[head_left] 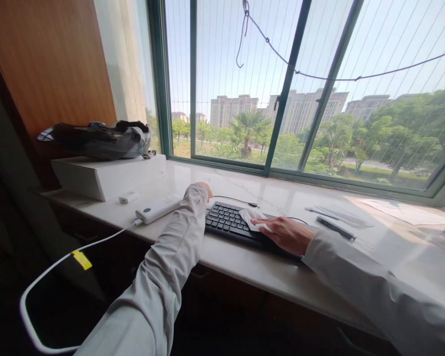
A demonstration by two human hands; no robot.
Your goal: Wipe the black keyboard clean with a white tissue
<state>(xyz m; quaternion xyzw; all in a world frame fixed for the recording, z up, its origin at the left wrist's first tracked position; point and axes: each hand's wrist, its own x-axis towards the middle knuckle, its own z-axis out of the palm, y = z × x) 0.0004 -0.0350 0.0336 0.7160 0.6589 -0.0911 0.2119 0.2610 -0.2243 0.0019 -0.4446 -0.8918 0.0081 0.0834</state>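
Note:
A black keyboard (pixel 226 217) lies on the pale stone windowsill. My right hand (pixel 287 233) presses a crumpled white tissue (pixel 249 217) onto its keys with the fingertips, near the middle. That palm and wrist hide much of the keyboard's right side. My left hand (pixel 206 189) is beside the keyboard's far left corner. The grey sleeve covers most of it, and its fingers are hidden, so I cannot tell whether they touch the keyboard. A black cable with a plug (pixel 252 204) lies just behind the keyboard.
Left of the keyboard lies a white power bank (pixel 158 209) with a white cable (pixel 59 261) hanging off the edge. A small white block (pixel 129 197) and a white box (pixel 107 177) carrying a dark bag-like bundle (pixel 104 140) stand farther left. Pens (pixel 335 227) and paper (pixel 404 210) lie right.

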